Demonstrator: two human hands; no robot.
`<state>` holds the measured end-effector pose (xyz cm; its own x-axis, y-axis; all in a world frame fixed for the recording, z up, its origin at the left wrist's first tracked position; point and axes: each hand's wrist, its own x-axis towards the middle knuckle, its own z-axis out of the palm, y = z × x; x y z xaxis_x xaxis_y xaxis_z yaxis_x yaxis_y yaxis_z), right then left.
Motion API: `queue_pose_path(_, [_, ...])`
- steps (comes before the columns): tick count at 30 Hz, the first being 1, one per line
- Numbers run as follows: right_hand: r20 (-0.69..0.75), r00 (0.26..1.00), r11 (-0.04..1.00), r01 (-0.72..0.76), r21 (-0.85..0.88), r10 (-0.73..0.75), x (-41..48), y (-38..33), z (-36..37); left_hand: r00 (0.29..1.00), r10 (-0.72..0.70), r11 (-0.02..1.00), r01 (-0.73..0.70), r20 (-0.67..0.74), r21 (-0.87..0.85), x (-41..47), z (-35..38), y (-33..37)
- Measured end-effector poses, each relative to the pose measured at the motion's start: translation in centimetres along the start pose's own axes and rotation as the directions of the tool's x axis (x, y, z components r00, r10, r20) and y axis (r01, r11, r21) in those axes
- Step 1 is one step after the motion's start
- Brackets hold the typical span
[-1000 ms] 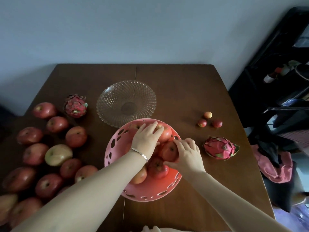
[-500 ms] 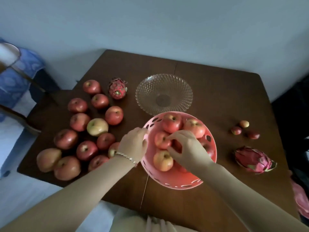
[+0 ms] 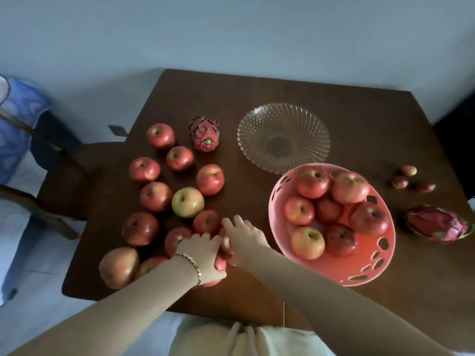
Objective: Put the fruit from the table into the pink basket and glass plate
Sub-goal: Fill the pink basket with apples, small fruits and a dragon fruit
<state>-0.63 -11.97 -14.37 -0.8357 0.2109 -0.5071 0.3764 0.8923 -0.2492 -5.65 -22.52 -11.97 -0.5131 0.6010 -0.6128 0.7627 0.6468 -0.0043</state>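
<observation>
Left hand [image 3: 203, 253] and right hand [image 3: 244, 237] moved from pink basket [image 3: 359, 274] to lower left: left grips an apple [image 3: 220, 264], right touches neighbouring apple [image 3: 226, 244]

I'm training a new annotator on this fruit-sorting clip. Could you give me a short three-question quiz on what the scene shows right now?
1. True or false: the glass plate holds fruit.
2. Multiple choice: where are the left hand and right hand? A) on the loose apples left of the pink basket; B) inside the basket; C) on the plate.
3. Fill in: ___ dragon fruits lie on the table.

Key: 1 false, the plate is bare; 2 A; 3 two, one near the apples and one right of the basket.
</observation>
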Motion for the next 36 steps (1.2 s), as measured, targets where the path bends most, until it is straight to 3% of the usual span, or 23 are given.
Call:
queue_pose_path(3, [-0.147, 0.987, 0.998, 0.056, -0.024, -0.059, -1.0, 0.0, -1.0, 0.996, 0.067, 0.993, -0.072, 0.058, 0.091, 0.4, 0.7, -0.5])
queue_pose_path(6, [-0.435, 0.892, 0.985, 0.162, 0.051, -0.124, -2.9, 0.7, -3.0, 0.991, 0.102, 0.976, -0.117, 0.085, 0.186, 0.8, 1.4, -0.9])
queue_pose_path(9, [-0.557, 0.826, 0.931, 0.136, 0.338, 0.082, -5.0, 2.7, -5.8, 0.992, 0.124, 0.981, -0.126, 0.025, 0.147, 0.9, 1.5, -0.7])
queue_pose_path(11, [-0.550, 0.804, 0.883, 0.068, 0.464, 0.227, -5.6, 4.9, -7.3, 0.991, 0.105, 0.995, -0.104, -0.078, 0.006, 0.7, 0.8, -0.3])
queue_pose_path(14, [-0.512, 0.803, 0.869, -0.014, 0.495, 0.305, -5.2, 8.5, -8.0, 0.981, 0.004, 0.948, -0.065, -0.193, -0.313, 0.3, -1.4, 0.6])
queue_pose_path(16, [-0.460, 0.828, 0.869, -0.064, 0.490, 0.321, -4.6, 9.8, -7.8, 0.964, -0.043, 0.875, -0.091, -0.263, -0.476, 0.3, -3.0, 1.4])
queue_pose_path(18, [-0.434, 0.868, 0.918, -0.061, 0.392, 0.243, -3.9, 10.6, -7.7, 0.932, -0.050, 0.823, -0.165, -0.359, -0.544, 0.4, -4.6, 2.3])
queue_pose_path(21, [-0.405, 0.913, 0.993, -0.001, 0.120, 0.050, -3.0, 11.2, -7.6, 0.898, -0.024, 0.802, -0.245, -0.438, -0.545, 0.4, -6.1, 3.7])
queue_pose_path(25, [-0.390, 0.917, 0.995, 0.047, -0.087, -0.078, -2.3, 12.4, -7.9, 0.895, 0.058, 0.825, -0.292, -0.442, -0.483, 0.4, -6.9, 6.4])
queue_pose_path(31, [-0.359, 0.913, 0.978, 0.149, -0.145, -0.193, -1.9, 14.4, -9.1, 0.942, 0.136, 0.892, -0.251, -0.308, -0.376, 0.4, -8.0, 10.1])
queue_pose_path(36, [-0.247, 0.941, 0.960, 0.179, -0.215, -0.231, -1.6, 15.0, -9.1, 0.963, 0.131, 0.925, -0.204, -0.234, -0.321, 1.4, -7.8, 11.6])
